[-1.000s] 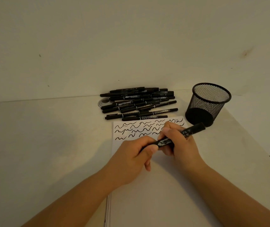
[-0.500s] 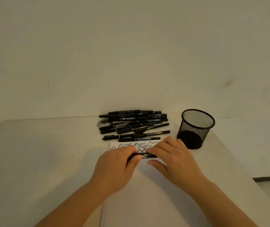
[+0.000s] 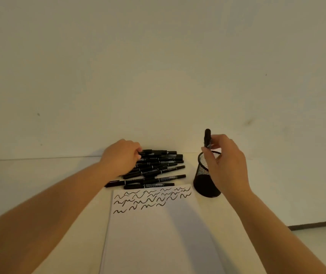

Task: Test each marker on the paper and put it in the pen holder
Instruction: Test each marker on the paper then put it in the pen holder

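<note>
**Marker held upright over the mesh holder**

A pale bench [image 3: 39, 180] runs up to a plain wall [image 3: 158, 66], and a dark skirting strip [image 3: 316, 224] shows at the lower right. A white sheet of paper [image 3: 158, 238] lies at the near middle, with 3 rows of black squiggles [image 3: 152, 198] along its far edge. Just beyond that edge lies a heap of black markers [image 3: 158, 169], most of them lengthwise across the bench.

The left hand [image 3: 120, 157] rests on the left end of the heap and covers that part of it; its fingers curl round the end of the topmost marker [image 3: 154, 152].

The black mesh pen holder [image 3: 203, 178] stands to the right of the paper's far corner. The right hand [image 3: 225, 161] is in front of it and hides much of its rim (what is inside cannot be told). That hand pinches 1 marker [image 3: 207, 137] between thumb and fingertips, upright, directly above the holder's mouth.
</note>
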Motion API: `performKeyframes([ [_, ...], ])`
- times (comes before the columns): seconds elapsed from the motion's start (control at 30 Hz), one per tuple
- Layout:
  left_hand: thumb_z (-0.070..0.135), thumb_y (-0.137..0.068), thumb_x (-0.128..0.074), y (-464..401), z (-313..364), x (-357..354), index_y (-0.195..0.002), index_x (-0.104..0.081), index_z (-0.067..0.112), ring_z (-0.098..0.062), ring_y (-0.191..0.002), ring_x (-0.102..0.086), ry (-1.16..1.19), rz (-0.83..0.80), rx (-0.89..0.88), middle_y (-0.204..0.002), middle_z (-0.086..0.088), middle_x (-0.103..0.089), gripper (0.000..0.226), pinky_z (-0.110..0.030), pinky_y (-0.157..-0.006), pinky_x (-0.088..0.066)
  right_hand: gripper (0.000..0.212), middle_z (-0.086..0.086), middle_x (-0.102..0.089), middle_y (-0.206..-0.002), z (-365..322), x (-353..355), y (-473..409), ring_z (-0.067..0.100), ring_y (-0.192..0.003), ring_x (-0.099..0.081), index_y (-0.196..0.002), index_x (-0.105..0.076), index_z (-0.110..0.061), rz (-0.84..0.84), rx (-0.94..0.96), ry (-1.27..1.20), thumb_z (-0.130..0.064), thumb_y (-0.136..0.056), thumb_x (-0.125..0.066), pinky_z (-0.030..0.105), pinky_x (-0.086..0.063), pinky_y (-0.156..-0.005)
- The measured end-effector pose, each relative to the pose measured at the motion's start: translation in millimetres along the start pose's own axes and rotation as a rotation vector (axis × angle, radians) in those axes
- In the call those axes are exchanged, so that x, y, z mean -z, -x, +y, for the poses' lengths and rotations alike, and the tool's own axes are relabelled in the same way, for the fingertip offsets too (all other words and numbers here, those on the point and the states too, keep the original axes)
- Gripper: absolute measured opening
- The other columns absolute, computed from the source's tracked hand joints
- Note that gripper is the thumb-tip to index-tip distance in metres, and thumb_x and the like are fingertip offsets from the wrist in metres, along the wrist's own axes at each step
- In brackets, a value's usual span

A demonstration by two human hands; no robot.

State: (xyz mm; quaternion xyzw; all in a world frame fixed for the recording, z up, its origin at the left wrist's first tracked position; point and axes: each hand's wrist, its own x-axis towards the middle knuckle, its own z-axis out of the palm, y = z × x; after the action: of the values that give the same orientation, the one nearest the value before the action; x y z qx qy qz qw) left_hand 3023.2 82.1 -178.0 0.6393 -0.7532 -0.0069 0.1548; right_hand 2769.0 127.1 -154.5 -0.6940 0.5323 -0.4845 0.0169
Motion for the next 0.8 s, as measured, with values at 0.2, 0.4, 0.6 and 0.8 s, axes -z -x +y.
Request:
performKeyframes([
  [0.2,0.005,-0.090,-0.043,-36,-33,-26,-0.126,-0.048,0.020,-0.022,-0.109,-0.047,-0.210,-0.124,0.036,-0.122,-0.004,-0.054,0.038,-0.035,-0.081,-0.044,0.012,-0.008,-0.054,-0.083,27,-10,0,0.016,-0.074,-0.052,-0.092,-0.045,-0.022,-0.144,-0.173,0.038,-0.017,-0.087,-0.056,0.028,-0.037,-0.064],
  [0.4,0.023,-0.095,-0.043,-47,-44,-41,-0.123,-0.050,0.019,-0.023,-0.108,-0.049,-0.198,-0.112,0.029,-0.119,-0.004,-0.055,0.029,-0.036,-0.081,-0.044,0.016,-0.006,-0.053,-0.074,35,-21,4,0.017,-0.063,-0.049,-0.087,-0.038,-0.021,-0.235,-0.158,0.189,-0.024,-0.088,-0.053,0.030,-0.038,-0.051],
  [0.6,0.029,-0.094,-0.046,-52,-43,-50,-0.119,-0.051,0.016,-0.023,-0.105,-0.050,-0.209,-0.099,0.018,-0.114,-0.005,-0.057,0.029,-0.035,-0.079,-0.043,0.018,-0.009,-0.043,-0.065,39,-29,6,0.018,-0.056,-0.045,-0.088,-0.030,-0.022,-0.246,-0.100,0.325,-0.028,-0.090,-0.047,0.026,-0.027,-0.043],
  [0.8,0.030,-0.090,-0.052,-54,-46,-54,-0.114,-0.054,0.018,-0.022,-0.102,-0.050,-0.143,-0.081,0.056,-0.111,-0.005,-0.054,0.026,-0.033,-0.077,-0.041,0.017,-0.003,-0.053,-0.067,41,-31,6,0.019,-0.055,-0.045,-0.096,-0.044,-0.016,-0.268,-0.085,0.448,-0.033,-0.091,-0.042,0.027,-0.030,-0.046],
])
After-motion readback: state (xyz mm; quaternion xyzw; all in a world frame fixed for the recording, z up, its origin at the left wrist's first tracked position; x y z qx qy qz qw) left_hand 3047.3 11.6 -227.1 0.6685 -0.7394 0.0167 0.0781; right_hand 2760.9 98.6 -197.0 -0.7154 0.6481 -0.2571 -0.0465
